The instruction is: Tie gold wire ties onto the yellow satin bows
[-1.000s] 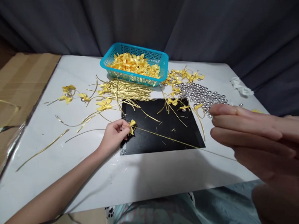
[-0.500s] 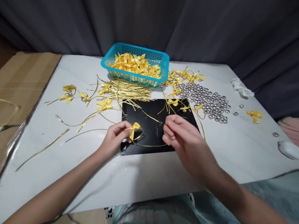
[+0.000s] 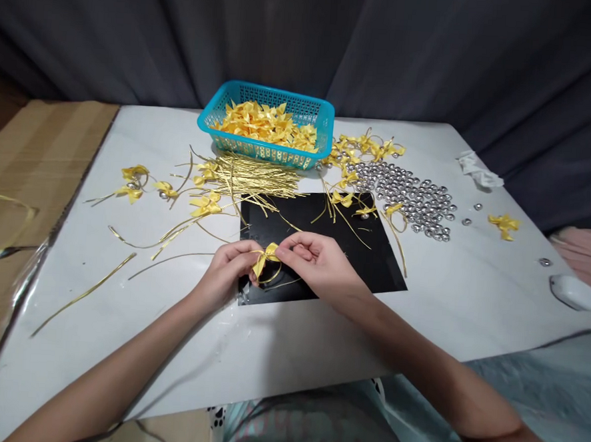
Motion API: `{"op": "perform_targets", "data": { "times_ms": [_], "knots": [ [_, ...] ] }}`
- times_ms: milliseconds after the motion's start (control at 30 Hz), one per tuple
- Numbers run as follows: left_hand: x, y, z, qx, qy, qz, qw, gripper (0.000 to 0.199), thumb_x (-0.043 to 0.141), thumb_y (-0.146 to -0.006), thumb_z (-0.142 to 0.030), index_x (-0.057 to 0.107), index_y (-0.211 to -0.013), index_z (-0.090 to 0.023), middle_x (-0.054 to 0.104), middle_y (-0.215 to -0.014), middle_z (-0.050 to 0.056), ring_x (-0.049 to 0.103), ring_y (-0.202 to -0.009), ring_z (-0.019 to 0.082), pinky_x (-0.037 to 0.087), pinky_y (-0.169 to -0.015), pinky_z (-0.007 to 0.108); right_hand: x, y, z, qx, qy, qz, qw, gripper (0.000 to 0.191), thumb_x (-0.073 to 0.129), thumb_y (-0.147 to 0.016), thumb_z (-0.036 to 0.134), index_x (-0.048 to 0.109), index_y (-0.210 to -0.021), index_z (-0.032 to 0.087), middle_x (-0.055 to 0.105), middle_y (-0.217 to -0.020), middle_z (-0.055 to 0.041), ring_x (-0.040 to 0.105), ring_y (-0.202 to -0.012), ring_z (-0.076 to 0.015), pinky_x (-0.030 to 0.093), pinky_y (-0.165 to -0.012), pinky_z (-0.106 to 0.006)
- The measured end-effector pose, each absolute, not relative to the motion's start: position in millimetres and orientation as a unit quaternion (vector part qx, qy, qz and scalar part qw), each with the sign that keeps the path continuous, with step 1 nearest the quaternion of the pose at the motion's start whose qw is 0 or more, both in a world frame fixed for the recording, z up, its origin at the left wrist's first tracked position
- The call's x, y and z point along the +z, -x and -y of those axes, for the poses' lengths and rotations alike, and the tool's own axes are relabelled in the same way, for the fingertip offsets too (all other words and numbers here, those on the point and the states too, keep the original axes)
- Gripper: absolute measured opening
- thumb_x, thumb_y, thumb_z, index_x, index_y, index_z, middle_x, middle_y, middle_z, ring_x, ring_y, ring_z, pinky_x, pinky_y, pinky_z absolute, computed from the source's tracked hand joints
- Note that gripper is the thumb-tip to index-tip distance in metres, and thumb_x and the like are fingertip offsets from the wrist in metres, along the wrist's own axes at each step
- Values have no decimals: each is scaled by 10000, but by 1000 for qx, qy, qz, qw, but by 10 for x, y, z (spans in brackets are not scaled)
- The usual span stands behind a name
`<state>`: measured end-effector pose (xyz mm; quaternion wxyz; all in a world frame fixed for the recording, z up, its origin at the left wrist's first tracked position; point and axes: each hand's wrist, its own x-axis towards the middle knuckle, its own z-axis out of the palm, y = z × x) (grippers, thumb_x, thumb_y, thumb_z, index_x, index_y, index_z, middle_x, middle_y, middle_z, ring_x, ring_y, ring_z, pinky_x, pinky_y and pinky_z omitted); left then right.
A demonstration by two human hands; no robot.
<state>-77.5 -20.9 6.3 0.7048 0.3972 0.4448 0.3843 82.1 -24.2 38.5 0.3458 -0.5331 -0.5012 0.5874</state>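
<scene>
A yellow ribbon bow [image 3: 263, 262] with a loop of gold cord [image 3: 278, 273] is held over the black mat [image 3: 372, 269]. My left hand [image 3: 229, 260] pinches the bow's left side between thumb and fingers. From the other side my right hand [image 3: 323, 266] is closed, thumb and forefinger pinching the bow's right edge; whether they also grip cord is hidden. Beyond the hands lies a bundle of gold cords [image 3: 263, 178]. Several tied bows, among them a yellow bow [image 3: 205, 204], lie around the mat.
At the back stands a blue basket [image 3: 260, 143] of yellow bows. Silver beads [image 3: 421, 202] spread to its right. A white computer mouse [image 3: 574, 292] and crumpled white tissue [image 3: 479, 172] sit on the right. Cardboard [image 3: 44, 145] borders the left side.
My right hand has moved left and down, from above the mat's right part to the bow, and now pinches its edge. My left hand keeps its hold.
</scene>
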Motion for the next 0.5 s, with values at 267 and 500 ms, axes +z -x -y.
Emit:
{"op": "perform_targets", "data": {
  "times_ms": [267, 500],
  "knots": [
    [29, 821, 208, 365, -476, -428, 676, 163, 580, -737, -269, 589, -607, -172, 458, -506, -48, 402, -465, 82, 332, -459, 199, 363, -883, 154, 579, 524, 549, 299, 227, 659, -712, 350, 560, -677, 149, 323, -494, 78, 249, -469, -55, 168, -464, -221],
    [57, 824, 173, 386, -510, -497, 586, 184, 586, -735, -290, 560, -597, -171, 464, -535, -43, 399, -492, 91, 323, -491, 215, 684, -1247, 187, 608, 515, 511, 322, 271, 577, -809, 396, 625, -703, 152, 275, -471, 72, 209, -412, -50, 106, -411, -231]
  ]
}}
